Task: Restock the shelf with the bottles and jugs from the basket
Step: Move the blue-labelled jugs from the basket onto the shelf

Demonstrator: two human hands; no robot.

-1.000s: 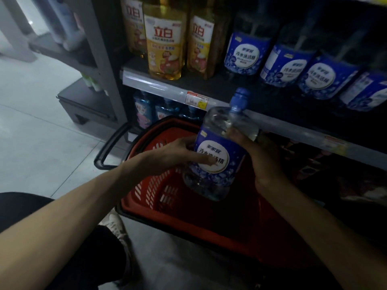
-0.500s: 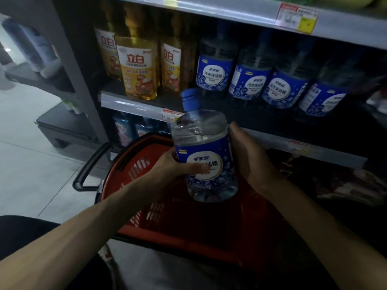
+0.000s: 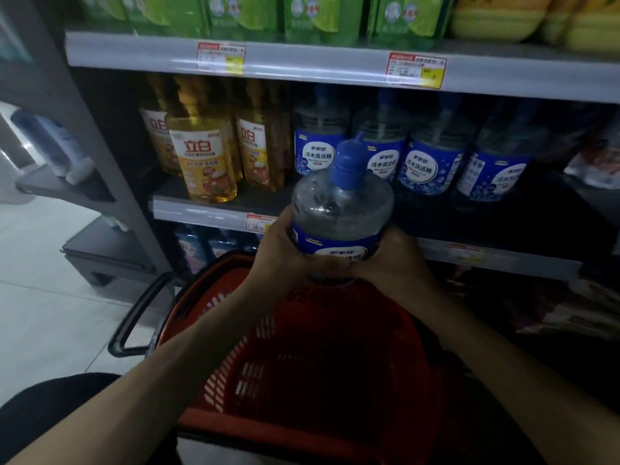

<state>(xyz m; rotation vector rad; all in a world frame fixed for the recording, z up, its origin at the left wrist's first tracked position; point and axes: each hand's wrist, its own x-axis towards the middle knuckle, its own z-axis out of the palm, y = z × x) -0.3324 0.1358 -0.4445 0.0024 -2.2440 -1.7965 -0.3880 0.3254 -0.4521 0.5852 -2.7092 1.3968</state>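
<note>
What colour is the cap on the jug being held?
Blue: the clear plastic jug has a ribbed blue cap; head view.

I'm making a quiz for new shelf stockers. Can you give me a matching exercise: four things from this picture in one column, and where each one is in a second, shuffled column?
Things
1. blue-capped jug
2. yellow bottles
3. green packs
4. red basket

Places
A. on the upper shelf
B. on the floor
C. gripped between the left hand and the right hand
D. at the left of the middle shelf

Pairs: 1-C, 2-D, 3-A, 4-B
</note>
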